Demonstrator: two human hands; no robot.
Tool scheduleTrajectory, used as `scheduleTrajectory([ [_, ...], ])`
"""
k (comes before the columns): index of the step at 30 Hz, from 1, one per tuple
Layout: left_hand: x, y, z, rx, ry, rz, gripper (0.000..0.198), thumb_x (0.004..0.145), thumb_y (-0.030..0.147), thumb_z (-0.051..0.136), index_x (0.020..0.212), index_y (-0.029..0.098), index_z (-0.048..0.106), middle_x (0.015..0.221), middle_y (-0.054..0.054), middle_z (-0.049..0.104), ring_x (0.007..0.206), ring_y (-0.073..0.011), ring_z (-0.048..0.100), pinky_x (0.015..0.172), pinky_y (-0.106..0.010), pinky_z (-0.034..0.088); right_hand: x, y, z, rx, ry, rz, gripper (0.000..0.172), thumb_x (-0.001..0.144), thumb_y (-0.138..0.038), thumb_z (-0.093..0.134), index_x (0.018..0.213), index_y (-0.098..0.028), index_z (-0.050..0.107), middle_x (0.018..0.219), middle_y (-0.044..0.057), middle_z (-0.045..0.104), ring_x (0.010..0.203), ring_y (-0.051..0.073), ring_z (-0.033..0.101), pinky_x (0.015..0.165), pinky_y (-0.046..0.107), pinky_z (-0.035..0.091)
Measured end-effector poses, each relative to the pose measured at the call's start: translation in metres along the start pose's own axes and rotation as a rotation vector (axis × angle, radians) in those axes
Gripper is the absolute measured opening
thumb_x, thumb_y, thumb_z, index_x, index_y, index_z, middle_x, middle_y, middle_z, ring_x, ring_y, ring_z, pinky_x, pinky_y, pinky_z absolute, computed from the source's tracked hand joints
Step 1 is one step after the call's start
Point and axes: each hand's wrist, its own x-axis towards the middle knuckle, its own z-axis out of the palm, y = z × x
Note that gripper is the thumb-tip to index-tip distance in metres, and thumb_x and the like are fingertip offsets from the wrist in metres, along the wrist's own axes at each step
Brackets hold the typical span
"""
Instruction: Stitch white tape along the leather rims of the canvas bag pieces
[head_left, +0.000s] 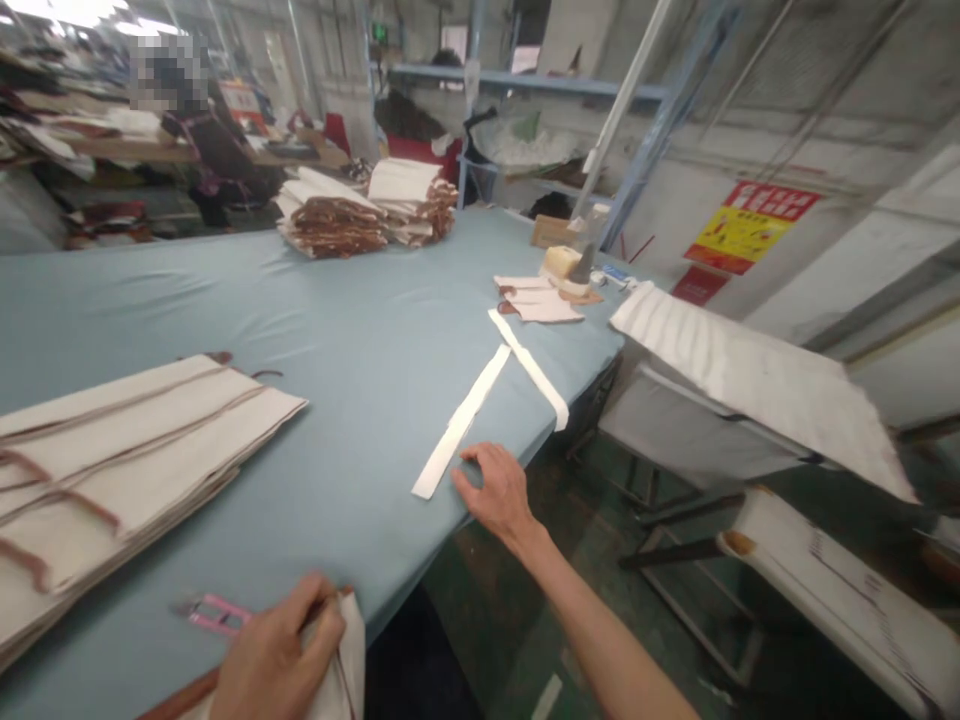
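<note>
My left hand [281, 650] is at the table's near edge, thumb and fingers pinched on a white fabric piece [351, 650] with brown edging. Pink-handled thread snips [214, 612] lie right beside that hand, partly hidden by it. Over the table edge hovers my right hand [495, 490], fingers bent and apart with nothing seen in them. A straight white strip [461, 425] lies just beyond its fingertips. Another white strip [531, 370], its end bent over the edge, touches or nearly touches the first one's far end.
A stack of white fabric panels with brown trim [150, 440] lies at left. Bundled stacks [334, 215] stand at the far edge. Smaller pieces [540, 300] lie near a yellowish block [561, 262]. An ironing-type board [765, 375] stands at right. A person [206, 140] is at the back left.
</note>
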Motion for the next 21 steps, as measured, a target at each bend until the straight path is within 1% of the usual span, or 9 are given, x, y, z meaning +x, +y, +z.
scheduleTrajectory([
  [2, 0.0, 0.003, -0.002, 0.034, -0.003, -0.003, 0.03, 0.093, 0.04, 0.04, 0.075, 0.025, 0.059, 0.064, 0.003, 0.07, 0.062, -0.0197, 0.07, 0.062, -0.028, 0.044, -0.01, -0.007, -0.004, -0.004, -0.053, -0.055, 0.017, 0.091, -0.028, 0.069, 0.105, -0.019, 0.069, 0.107, 0.01, 0.075, 0.103, 0.027, 0.066, 0.095, 0.039, 0.048],
  [4, 0.0, 0.007, -0.003, 0.041, 0.002, -0.012, 0.03, 0.092, 0.039, 0.039, 0.075, 0.024, 0.058, 0.064, 0.002, 0.069, 0.061, -0.0196, 0.069, 0.061, -0.028, 0.043, -0.016, -0.016, -0.007, -0.014, -0.104, -0.112, 0.021, 0.09, -0.031, 0.072, 0.108, -0.02, 0.069, 0.108, 0.01, 0.074, 0.103, 0.027, 0.065, 0.094, 0.038, 0.048],
  [8, 0.0, 0.017, -0.005, 0.037, 0.029, -0.029, 0.03, 0.088, 0.039, 0.037, 0.069, 0.024, 0.054, 0.058, 0.001, 0.065, 0.055, -0.0192, 0.065, 0.058, -0.028, 0.039, -0.019, -0.033, -0.002, -0.062, -0.179, -0.186, 0.026, 0.089, -0.033, 0.076, 0.112, -0.022, 0.069, 0.106, 0.009, 0.074, 0.1, 0.027, 0.066, 0.088, 0.036, 0.049],
  [12, -0.001, 0.019, -0.005, 0.026, 0.038, -0.043, 0.029, 0.087, 0.039, 0.037, 0.07, 0.024, 0.056, 0.06, 0.0, 0.067, 0.057, -0.0206, 0.066, 0.059, -0.029, 0.039, -0.015, -0.039, 0.008, -0.111, -0.216, -0.186, 0.02, 0.094, -0.031, 0.071, 0.112, -0.022, 0.069, 0.105, 0.01, 0.072, 0.098, 0.026, 0.065, 0.085, 0.034, 0.049],
  [16, -0.001, 0.018, -0.003, 0.013, 0.045, -0.04, 0.028, 0.087, 0.038, 0.039, 0.071, 0.024, 0.057, 0.058, 0.0, 0.065, 0.055, -0.0199, 0.065, 0.059, -0.029, 0.038, -0.012, -0.037, 0.01, -0.121, -0.25, -0.177, 0.01, 0.098, -0.029, 0.066, 0.104, -0.022, 0.071, 0.102, 0.01, 0.072, 0.096, 0.025, 0.064, 0.085, 0.033, 0.048],
  [17, -0.001, 0.018, -0.003, 0.008, 0.047, -0.037, 0.028, 0.087, 0.038, 0.04, 0.071, 0.024, 0.057, 0.058, 0.001, 0.065, 0.055, -0.0196, 0.065, 0.059, -0.029, 0.038, -0.011, -0.037, 0.01, -0.119, -0.254, -0.17, 0.01, 0.099, -0.028, 0.064, 0.101, -0.022, 0.072, 0.1, 0.01, 0.072, 0.096, 0.025, 0.064, 0.084, 0.032, 0.047],
  [21, -0.002, 0.014, -0.002, -0.066, 0.071, -0.038, 0.026, 0.086, 0.037, 0.042, 0.072, 0.023, 0.059, 0.061, 0.001, 0.066, 0.056, -0.0187, 0.064, 0.06, -0.029, 0.04, -0.008, -0.04, 0.007, -0.087, -0.257, -0.119, 0.02, 0.103, -0.024, 0.056, 0.093, -0.022, 0.073, 0.097, 0.008, 0.073, 0.094, 0.022, 0.065, 0.083, 0.031, 0.045],
])
